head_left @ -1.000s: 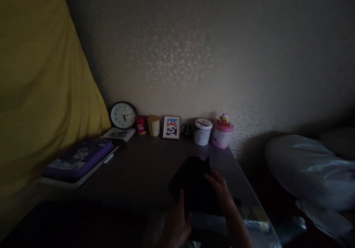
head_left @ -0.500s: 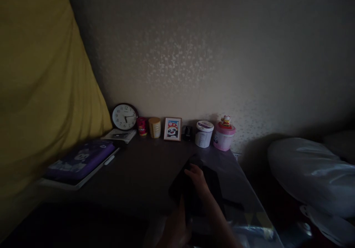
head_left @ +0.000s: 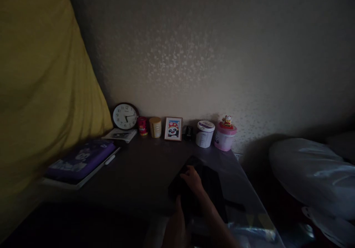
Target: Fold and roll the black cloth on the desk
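A black bag (head_left: 212, 183), dark and soft-looking with a strap at its right, lies on the desk in front of me; shadow hides its details. My right hand (head_left: 192, 178) rests over its upper part, fingers bent and closed on the black material. Lower down, my left hand (head_left: 176, 218) grips the near left part of the bag, thumb pointing up; its other fingers are lost in the dark.
Along the wall stand a clock (head_left: 125, 116), a red can (head_left: 142, 126), a yellow-lidded canister (head_left: 155, 128), a framed panda picture (head_left: 173, 129), a white tub (head_left: 205, 134) and a pink tub (head_left: 225, 137). A purple case (head_left: 83, 158) lies left, beside a yellow curtain (head_left: 47, 81).
My right hand has shifted slightly left and down over the black bag. The left thumb has moved a little left. The bag stays in about the same place.
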Tool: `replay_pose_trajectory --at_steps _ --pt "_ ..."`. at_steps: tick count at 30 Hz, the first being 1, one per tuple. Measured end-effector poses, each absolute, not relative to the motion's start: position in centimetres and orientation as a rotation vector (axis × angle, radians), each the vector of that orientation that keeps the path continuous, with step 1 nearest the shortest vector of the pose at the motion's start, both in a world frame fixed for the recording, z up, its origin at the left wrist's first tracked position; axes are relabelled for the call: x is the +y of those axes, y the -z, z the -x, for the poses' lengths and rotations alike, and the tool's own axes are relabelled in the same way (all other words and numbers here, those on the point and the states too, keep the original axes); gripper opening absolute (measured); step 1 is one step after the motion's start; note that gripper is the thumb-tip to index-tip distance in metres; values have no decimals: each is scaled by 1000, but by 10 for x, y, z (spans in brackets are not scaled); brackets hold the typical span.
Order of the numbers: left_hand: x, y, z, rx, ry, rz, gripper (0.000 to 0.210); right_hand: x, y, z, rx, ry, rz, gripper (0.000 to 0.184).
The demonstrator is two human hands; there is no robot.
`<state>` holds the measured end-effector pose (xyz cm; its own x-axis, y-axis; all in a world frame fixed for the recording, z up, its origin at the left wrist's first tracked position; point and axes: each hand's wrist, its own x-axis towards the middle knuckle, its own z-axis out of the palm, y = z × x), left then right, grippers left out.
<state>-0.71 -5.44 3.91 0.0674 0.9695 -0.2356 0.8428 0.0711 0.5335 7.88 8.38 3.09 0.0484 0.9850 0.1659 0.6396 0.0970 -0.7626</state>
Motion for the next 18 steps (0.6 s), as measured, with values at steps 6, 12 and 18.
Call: replay_pose_trajectory --at_steps 6,12,18 --pt "-57 -46 5 1783 -321 -1833 69 87 -37 -77 -1714 -693 1643 48" --pt "-55 -55 8 1705 -294 -1909 69 89 -41 -74 -1810 -616 1649 39" --pt "-52 -60 10 1675 -268 -1907 74 90 -38 -67 -1912 -602 1586 29"
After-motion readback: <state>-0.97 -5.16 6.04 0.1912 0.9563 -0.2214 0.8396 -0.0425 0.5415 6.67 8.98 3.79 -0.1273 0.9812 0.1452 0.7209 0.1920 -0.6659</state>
